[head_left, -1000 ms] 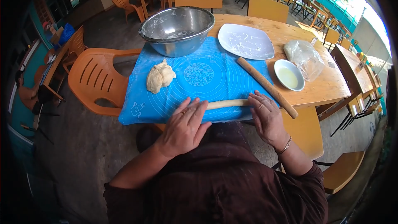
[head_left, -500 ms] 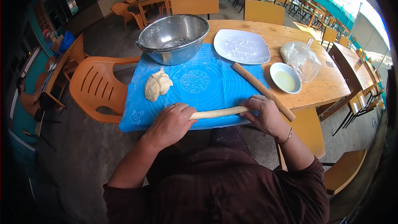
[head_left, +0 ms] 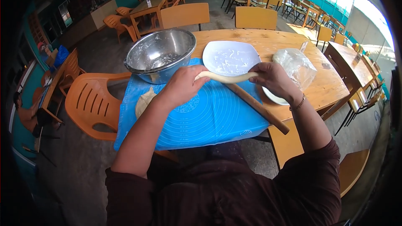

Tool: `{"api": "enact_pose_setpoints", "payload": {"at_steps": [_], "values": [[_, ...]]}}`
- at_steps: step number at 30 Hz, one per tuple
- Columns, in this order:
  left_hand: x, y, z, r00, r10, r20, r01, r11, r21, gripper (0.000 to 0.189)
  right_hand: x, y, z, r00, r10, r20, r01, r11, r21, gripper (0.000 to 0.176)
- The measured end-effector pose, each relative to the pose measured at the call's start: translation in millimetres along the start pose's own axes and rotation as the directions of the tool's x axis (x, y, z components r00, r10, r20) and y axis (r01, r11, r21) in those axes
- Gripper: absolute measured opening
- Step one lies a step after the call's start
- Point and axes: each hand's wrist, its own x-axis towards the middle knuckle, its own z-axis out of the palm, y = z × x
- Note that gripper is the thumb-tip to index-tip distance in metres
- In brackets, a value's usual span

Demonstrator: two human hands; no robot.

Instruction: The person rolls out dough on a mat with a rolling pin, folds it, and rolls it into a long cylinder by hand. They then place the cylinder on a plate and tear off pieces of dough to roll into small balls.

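Note:
A long pale dough rope (head_left: 226,77) hangs in the air between my two hands, sagging slightly in the middle. My left hand (head_left: 182,84) grips its left end and my right hand (head_left: 272,79) grips its right end. The rope is above the far part of the blue silicone mat (head_left: 217,117), just in front of the floured white plate (head_left: 230,56). Under it, a wooden rolling pin (head_left: 257,108) lies diagonally across the mat. My left forearm partly hides a lump of dough (head_left: 142,102) on the mat.
A steel mixing bowl (head_left: 159,54) stands at the mat's far left. A plastic bag (head_left: 295,65) and a small white bowl (head_left: 272,97) sit to the right on the wooden table (head_left: 326,88). An orange plastic chair (head_left: 90,102) stands left of the table.
Both hands closed on the ends of the dough rope and lifted it off the mat's near edge, carrying it away from me toward the white plate.

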Motion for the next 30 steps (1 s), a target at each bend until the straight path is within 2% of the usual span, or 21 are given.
{"api": "enact_pose_setpoints", "payload": {"at_steps": [2,4,6,8,11,12,14,16,17,18,19,21,23,27,29,30], "values": [[32,-12,12,0.99,0.052,-0.13,-0.045,0.997,0.056,0.026,30,26,-11,1.0,0.009,-0.018,-0.01,0.997,-0.081,0.027],[59,-16,23,0.986,0.057,-0.156,-0.044,0.995,0.086,0.026,54,45,-21,0.999,0.012,-0.032,-0.015,0.995,-0.101,0.028],[83,-24,36,0.976,0.06,-0.211,-0.026,0.986,0.163,0.026,73,57,-30,0.998,0.068,0.016,-0.061,0.967,-0.247,0.028],[100,-31,46,0.974,0.055,-0.22,-0.024,0.989,0.144,0.025,87,75,-32,0.997,0.075,0.003,-0.071,0.958,-0.279,0.028],[115,-43,52,0.995,-0.057,-0.078,0.066,0.99,0.125,0.023,102,83,-34,0.985,0.126,0.117,-0.066,0.904,-0.422,0.03],[118,-50,53,0.996,-0.053,-0.074,0.062,0.99,0.124,0.023,106,88,-33,0.985,0.13,0.113,-0.07,0.904,-0.422,0.03],[123,-67,55,0.992,-0.093,0.087,0.085,0.992,0.095,0.024,113,102,-28,0.973,0.124,0.193,-0.041,0.922,-0.385,0.029],[126,-65,54,0.991,-0.099,0.095,0.085,0.986,0.143,0.026,118,104,-23,0.961,0.148,0.233,-0.043,0.915,-0.402,0.029],[127,-64,53,0.987,-0.095,0.13,0.057,0.961,0.27,0.03,121,104,-20,0.947,0.169,0.275,-0.04,0.907,-0.42,0.03],[127,-60,51,0.982,-0.095,0.165,0.024,0.921,0.39,0.034,121,103,-18,0.945,0.174,0.277,-0.045,0.908,-0.417,0.03],[127,-59,52,0.98,-0.098,0.173,0.024,0.922,0.387,0.034,121,101,-16,0.936,0.214,0.28,-0.076,0.898,-0.433,0.03],[128,-57,54,0.962,-0.126,0.241,-0.035,0.821,0.569,0.04,120,101,-12,0.923,0.254,0.287,-0.105,0.888,-0.448,0.03],[129,-55,56,0.963,-0.132,0.234,-0.018,0.836,0.548,0.038,118,101,-9,0.952,0.226,0.205,-0.081,0.835,-0.544,0.029],[117,-46,54,0.967,-0.124,0.22,0.011,0.891,0.454,0.029,117,82,-4,0.958,0.236,0.162,-0.084,0.773,-0.629,0.026],[121,-55,53,0.97,-0.091,0.223,-0.024,0.885,0.464,0.027,118,70,8,0.995,-0.021,0.102,0.071,0.854,-0.515,0.022],[121,-60,51,0.973,-0.056,0.224,-0.059,0.878,0.476,0.026,121,63,16,0.994,-0.021,0.106,0.073,0.854,-0.515,0.022]]}}
